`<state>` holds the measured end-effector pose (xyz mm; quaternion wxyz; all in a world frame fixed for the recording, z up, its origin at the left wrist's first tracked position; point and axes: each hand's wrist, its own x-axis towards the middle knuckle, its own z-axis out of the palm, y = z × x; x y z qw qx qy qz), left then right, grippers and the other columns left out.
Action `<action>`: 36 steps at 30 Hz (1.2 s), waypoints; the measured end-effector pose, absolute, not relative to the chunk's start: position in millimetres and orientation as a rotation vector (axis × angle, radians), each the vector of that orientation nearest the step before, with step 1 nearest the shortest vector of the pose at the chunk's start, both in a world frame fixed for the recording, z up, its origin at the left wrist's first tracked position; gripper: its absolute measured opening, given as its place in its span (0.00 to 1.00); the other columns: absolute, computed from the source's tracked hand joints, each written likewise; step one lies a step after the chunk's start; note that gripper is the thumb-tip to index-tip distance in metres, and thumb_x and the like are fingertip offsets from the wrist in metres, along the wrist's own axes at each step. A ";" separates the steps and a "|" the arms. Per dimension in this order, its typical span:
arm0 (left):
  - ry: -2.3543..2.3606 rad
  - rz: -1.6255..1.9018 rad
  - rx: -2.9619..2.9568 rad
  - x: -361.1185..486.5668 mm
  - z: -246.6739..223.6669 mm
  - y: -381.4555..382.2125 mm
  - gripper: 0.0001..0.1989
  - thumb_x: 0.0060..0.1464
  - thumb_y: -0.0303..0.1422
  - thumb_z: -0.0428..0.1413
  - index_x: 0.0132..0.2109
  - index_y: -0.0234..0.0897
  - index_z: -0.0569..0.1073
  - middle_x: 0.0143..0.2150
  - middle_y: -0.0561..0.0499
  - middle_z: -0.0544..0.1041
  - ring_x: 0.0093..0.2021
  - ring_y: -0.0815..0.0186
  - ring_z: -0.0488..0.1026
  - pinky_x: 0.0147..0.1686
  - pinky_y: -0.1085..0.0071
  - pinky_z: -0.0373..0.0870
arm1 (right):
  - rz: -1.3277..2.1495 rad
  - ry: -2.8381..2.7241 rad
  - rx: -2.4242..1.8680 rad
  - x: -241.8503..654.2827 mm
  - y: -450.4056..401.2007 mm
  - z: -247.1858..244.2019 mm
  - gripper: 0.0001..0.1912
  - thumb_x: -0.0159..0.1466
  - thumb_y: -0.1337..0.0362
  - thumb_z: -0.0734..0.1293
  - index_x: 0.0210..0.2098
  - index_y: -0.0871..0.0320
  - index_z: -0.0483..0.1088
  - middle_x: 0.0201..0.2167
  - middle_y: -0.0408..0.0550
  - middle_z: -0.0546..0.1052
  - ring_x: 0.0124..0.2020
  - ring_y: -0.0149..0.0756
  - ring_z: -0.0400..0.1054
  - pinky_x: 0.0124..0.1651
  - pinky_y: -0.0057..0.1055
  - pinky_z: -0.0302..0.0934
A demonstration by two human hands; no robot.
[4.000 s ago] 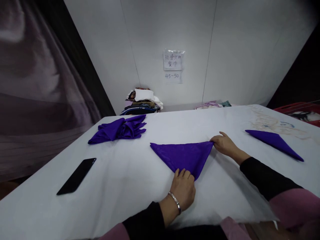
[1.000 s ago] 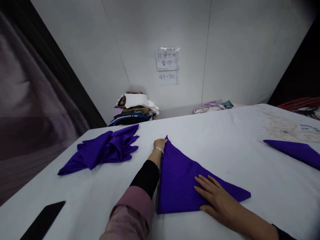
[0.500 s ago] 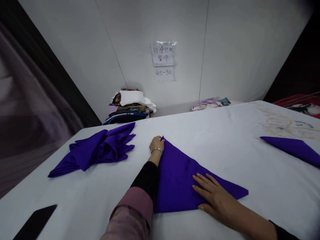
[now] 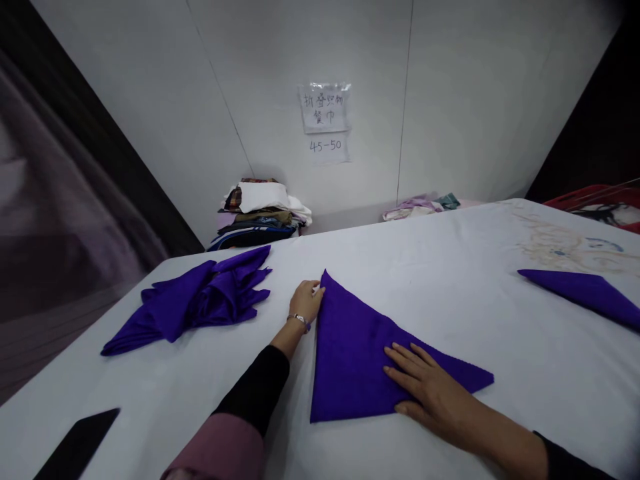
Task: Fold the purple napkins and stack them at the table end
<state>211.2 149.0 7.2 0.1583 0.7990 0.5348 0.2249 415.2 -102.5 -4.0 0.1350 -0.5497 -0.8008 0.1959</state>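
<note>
A purple cloth napkin (image 4: pixel 353 353) lies folded into a triangle on the white-covered table, its peak pointing away from me. At its left edge, just below the peak, my left hand (image 4: pixel 306 301) has its fingers curled and pinched together on the cloth. My right hand (image 4: pixel 425 383) rests flat on the napkin's right half, fingers stretched out. To the left lies a loose heap of purple napkins (image 4: pixel 187 303). Another purple napkin (image 4: pixel 585 293), folded narrow, is on the far right.
A flat black object (image 4: pixel 77 445) lies at the near left. Stacked folded clothes (image 4: pixel 260 217) and a smaller pile of cloth (image 4: pixel 415 207) stand behind the table against the wall. A handwritten sign (image 4: pixel 325 123) hangs there. Something red (image 4: pixel 595 195) shows at the far right.
My left hand has slid slightly down and left from the peak, leaving the corner tip uncovered, and its forearm has swung left off the napkin's edge. My right hand stays in place.
</note>
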 end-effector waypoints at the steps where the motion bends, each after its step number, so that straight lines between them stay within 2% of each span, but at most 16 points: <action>1: 1.493 0.636 2.332 210.9 7.3 142.2 0.11 0.57 0.33 0.52 0.46 0.36 0.71 0.46 0.48 0.72 0.44 0.67 0.70 0.47 0.67 0.67 | 0.566 -2.320 -1.597 415.0 -102.2 -3.8 0.28 0.65 0.50 0.58 0.63 0.49 0.53 0.65 0.49 0.49 0.65 0.48 0.40 0.63 0.56 0.36; 5: 1.345 0.556 2.503 218.2 6.0 128.6 0.13 0.56 0.32 0.52 0.49 0.38 0.70 0.54 0.50 0.71 0.55 0.65 0.63 0.56 0.67 0.57 | 0.559 -2.329 -1.614 414.2 -101.6 -1.1 0.28 0.64 0.51 0.59 0.62 0.49 0.54 0.65 0.49 0.50 0.65 0.49 0.41 0.63 0.56 0.37; 11: 1.323 0.380 2.596 225.6 -6.0 133.5 0.18 0.60 0.35 0.46 0.55 0.36 0.66 0.61 0.46 0.64 0.62 0.59 0.56 0.59 0.59 0.50 | 0.518 -2.327 -1.634 414.2 -101.8 -1.3 0.29 0.64 0.49 0.58 0.63 0.48 0.53 0.64 0.47 0.51 0.65 0.47 0.41 0.64 0.53 0.38; 16: 1.327 0.314 2.611 224.8 -1.8 134.4 0.19 0.62 0.36 0.42 0.56 0.35 0.64 0.63 0.45 0.61 0.63 0.59 0.54 0.59 0.57 0.49 | 0.504 -2.326 -1.649 414.9 -101.4 -4.6 0.29 0.64 0.47 0.57 0.63 0.45 0.51 0.65 0.43 0.49 0.65 0.44 0.40 0.65 0.49 0.37; 22: 1.188 0.262 2.666 218.3 21.6 78.3 0.23 0.61 0.41 0.43 0.60 0.38 0.60 0.65 0.47 0.57 0.66 0.61 0.47 0.63 0.56 0.43 | 0.511 -2.297 -1.634 414.0 -101.8 -3.8 0.29 0.64 0.47 0.57 0.61 0.49 0.56 0.64 0.46 0.51 0.65 0.45 0.41 0.65 0.50 0.38; 27: 0.953 0.070 2.787 195.7 3.5 9.8 0.33 0.57 0.52 0.41 0.64 0.37 0.54 0.67 0.45 0.51 0.67 0.57 0.44 0.63 0.54 0.45 | 0.536 -2.266 -1.635 413.5 -101.2 -2.8 0.28 0.64 0.48 0.57 0.60 0.52 0.59 0.64 0.50 0.54 0.65 0.47 0.43 0.64 0.51 0.38; 30: 0.965 0.049 2.813 188.4 -11.3 -4.2 0.35 0.57 0.53 0.39 0.65 0.37 0.50 0.68 0.44 0.48 0.67 0.57 0.42 0.63 0.53 0.45 | 0.589 -2.259 -1.663 414.0 -101.0 0.7 0.29 0.64 0.47 0.57 0.60 0.54 0.60 0.64 0.52 0.54 0.65 0.47 0.42 0.64 0.50 0.37; 36: 1.000 0.015 2.814 191.9 -9.4 -3.2 0.35 0.58 0.52 0.39 0.65 0.35 0.50 0.68 0.44 0.48 0.67 0.56 0.41 0.64 0.53 0.43 | 0.569 -2.306 -1.663 393.2 -90.4 27.3 0.36 0.64 0.44 0.54 0.65 0.57 0.49 0.66 0.53 0.44 0.66 0.42 0.33 0.65 0.47 0.33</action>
